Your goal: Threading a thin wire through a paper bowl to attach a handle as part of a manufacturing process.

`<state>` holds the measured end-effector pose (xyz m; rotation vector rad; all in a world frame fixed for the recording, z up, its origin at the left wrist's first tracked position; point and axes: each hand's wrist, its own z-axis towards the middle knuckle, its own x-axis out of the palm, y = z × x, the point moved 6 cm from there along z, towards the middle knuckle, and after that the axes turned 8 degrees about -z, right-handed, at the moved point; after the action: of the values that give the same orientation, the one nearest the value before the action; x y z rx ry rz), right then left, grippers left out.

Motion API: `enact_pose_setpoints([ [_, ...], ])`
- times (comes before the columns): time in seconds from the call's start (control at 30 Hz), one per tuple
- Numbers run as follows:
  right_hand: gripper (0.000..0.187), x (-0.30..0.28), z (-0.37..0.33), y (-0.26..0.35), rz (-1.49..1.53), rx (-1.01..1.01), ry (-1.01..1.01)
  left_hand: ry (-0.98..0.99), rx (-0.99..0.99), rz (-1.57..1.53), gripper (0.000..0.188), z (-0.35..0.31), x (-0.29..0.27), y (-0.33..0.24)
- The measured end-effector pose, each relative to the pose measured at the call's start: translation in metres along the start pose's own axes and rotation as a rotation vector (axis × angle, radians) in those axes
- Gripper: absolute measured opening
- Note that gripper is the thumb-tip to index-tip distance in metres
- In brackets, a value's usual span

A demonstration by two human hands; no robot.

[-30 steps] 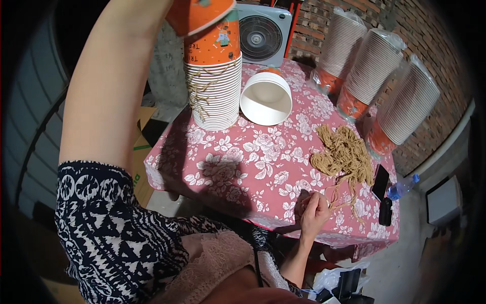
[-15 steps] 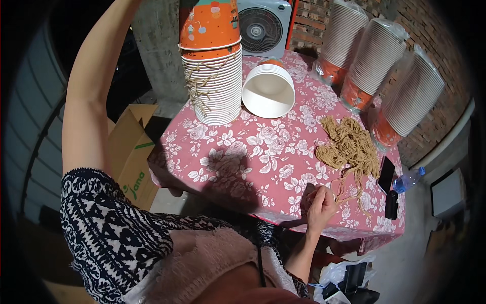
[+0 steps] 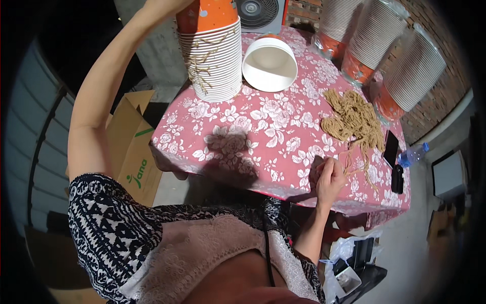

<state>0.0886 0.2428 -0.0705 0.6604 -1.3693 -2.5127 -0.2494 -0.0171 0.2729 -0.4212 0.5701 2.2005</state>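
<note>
A tall stack of nested paper buckets (image 3: 220,66) with white rims stands at the far left of the table. Short strands of twine (image 3: 200,71) hang down its left side. At its top is an orange printed bucket (image 3: 217,16), and my left hand (image 3: 169,4) reaches beside it, its fingers cut off by the upper edge. My right hand (image 3: 330,178) is closed at the table's near edge; whatever it may hold is hidden. Just beyond it lies a tangled heap of tan twine (image 3: 354,119), with loose strands trailing close to the fingers.
One white-lined bucket (image 3: 271,66) lies on its side by the stack. A fan (image 3: 255,12) stands behind. Bagged bucket stacks (image 3: 372,45) line the right, with a phone (image 3: 390,148), a black case (image 3: 397,180) and a bottle (image 3: 412,155). A cardboard box (image 3: 131,152) sits left.
My view has tilted downward, so the table sits higher in the picture. My left hand has come down into view by the top bucket; my right hand stays closed near the twine.
</note>
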Motion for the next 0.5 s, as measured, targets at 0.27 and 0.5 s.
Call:
enact_pose_setpoints([
  [0.27, 0.025, -0.002, -0.003, -0.011, -0.004, 0.037, 0.029, 0.193, 0.303, -0.378, 0.009, -0.07, 0.09, -0.137],
  [0.5, 0.023, -0.002, -0.002, -0.006, 0.009, 0.036, 0.022, 0.186, 0.331, -0.331, 0.023, -0.066, 0.169, -0.162],
])
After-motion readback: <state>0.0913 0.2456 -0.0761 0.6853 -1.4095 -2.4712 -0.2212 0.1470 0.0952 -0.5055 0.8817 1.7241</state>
